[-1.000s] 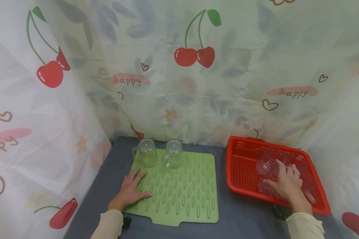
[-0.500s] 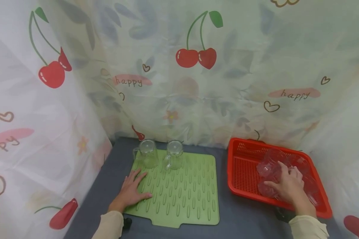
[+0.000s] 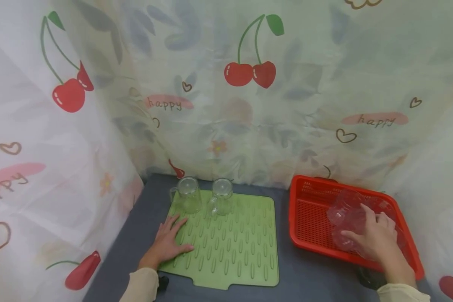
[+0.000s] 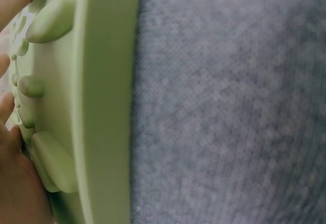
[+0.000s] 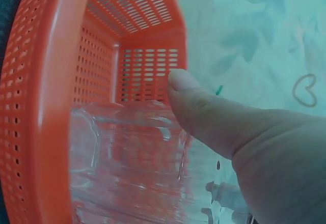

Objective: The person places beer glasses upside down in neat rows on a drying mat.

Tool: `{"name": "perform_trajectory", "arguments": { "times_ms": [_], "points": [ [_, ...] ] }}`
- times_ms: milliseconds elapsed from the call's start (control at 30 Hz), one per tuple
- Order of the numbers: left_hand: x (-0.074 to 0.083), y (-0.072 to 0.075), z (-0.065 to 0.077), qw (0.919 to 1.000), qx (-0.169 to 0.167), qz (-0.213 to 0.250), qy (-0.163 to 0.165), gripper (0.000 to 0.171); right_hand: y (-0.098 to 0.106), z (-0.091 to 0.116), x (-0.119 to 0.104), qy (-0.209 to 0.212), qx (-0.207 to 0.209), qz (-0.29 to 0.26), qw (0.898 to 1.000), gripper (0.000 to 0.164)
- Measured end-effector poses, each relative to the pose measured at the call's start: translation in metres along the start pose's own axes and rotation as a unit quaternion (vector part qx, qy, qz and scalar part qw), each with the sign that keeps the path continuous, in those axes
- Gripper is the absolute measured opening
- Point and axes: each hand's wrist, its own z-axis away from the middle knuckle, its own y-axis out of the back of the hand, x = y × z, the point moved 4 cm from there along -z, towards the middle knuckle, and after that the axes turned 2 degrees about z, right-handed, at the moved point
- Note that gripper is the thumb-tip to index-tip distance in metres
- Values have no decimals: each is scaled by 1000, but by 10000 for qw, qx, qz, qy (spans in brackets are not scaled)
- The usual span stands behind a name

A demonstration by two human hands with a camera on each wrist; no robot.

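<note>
My left hand rests with spread fingers on the left edge of a green ridged drying mat. Two clear glass mugs stand upside down at the mat's back left, just beyond that hand. On the right, my right hand is over several clear glass mugs piled in a red plastic basket. Its thumb is straight and lies beside a glass mug in the right wrist view. The hand itself hides where its other fingers meet the glass.
A dark grey cloth covers the table under the mat and basket. Printed curtains close in the back and both sides. A small black object lies near my left wrist, and a dark shape shows under my right wrist.
My right hand has shifted a little to the right over the piled mugs. The left hand stays on the mat. The whole head view has drifted slightly.
</note>
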Motion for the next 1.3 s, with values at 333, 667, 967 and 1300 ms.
{"name": "perform_trajectory", "arguments": {
  "times_ms": [333, 667, 967, 1300],
  "points": [
    [3, 2, 0, 10000, -1, 79, 5, 104, 19, 12, -8, 181, 360, 184, 9990, 111],
    [3, 1, 1, 9999, 37, 91, -22, 104, 24, 20, -15, 419, 605, 78, 9973, 103],
    [5, 3, 2, 9998, 143, 99, -81, 103, 27, 23, -21, 468, 670, -164, 9965, 101],
    [5, 2, 3, 9996, 232, 71, -120, 103, 23, 26, -26, 253, 1060, -431, 9931, 97]
  ]
}}
